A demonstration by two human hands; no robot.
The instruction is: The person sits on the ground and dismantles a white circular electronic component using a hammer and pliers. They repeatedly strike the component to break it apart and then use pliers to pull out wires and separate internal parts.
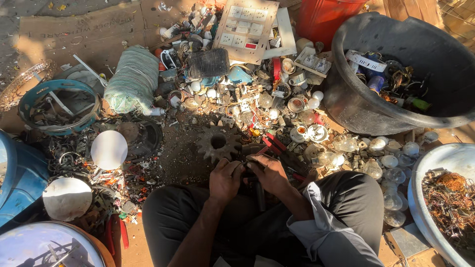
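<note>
you're sitting on the ground, working a small dark part with both hands.
your left hand (225, 179) and right hand (269, 173) are closing together around the small dark part (250, 168) just near of the rusty gear (217, 143); red-handled pliers (278, 147) are lying to the right, light bulbs (391, 170) farther right.

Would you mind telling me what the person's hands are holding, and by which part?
Both the left hand and right hand close around a small dark object; its kind and the gripped part cannot be told.
</note>
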